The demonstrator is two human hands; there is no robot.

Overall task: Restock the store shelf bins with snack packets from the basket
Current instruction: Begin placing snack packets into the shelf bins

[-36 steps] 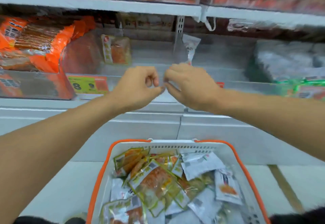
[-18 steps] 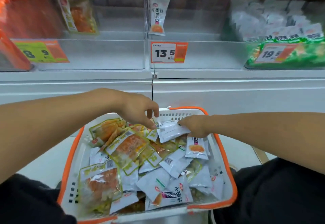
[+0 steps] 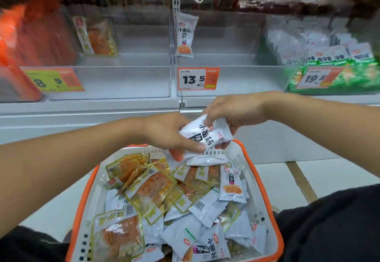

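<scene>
A white basket with an orange rim (image 3: pixel 265 181) sits in front of me, filled with several white and clear yellow-edged snack packets (image 3: pixel 152 189). Above its far edge both hands grip white packets (image 3: pixel 205 136) with black lettering. My left hand (image 3: pixel 166 134) grips them from below and the left, thumb on top. My right hand (image 3: pixel 232 113) pinches the upper end from the right. On the shelf behind, the clear middle bin (image 3: pixel 236 81) tagged 13.5 has one matching white packet (image 3: pixel 185 35) hung on its left wall.
The clear left bin (image 3: pixel 123 83) tagged 8.9 shows one yellow-edged packet (image 3: pixel 96 37) on its wall. A bin of green and white packets (image 3: pixel 333 62) tagged 19.5 stands at the right. Orange packets (image 3: pixel 24 42) fill the far left. White shelf ledge (image 3: pixel 82 109) runs below.
Both hands went from the shelf down into the basket, took hold of white packets, and have now lifted them above the basket's far edge.
</scene>
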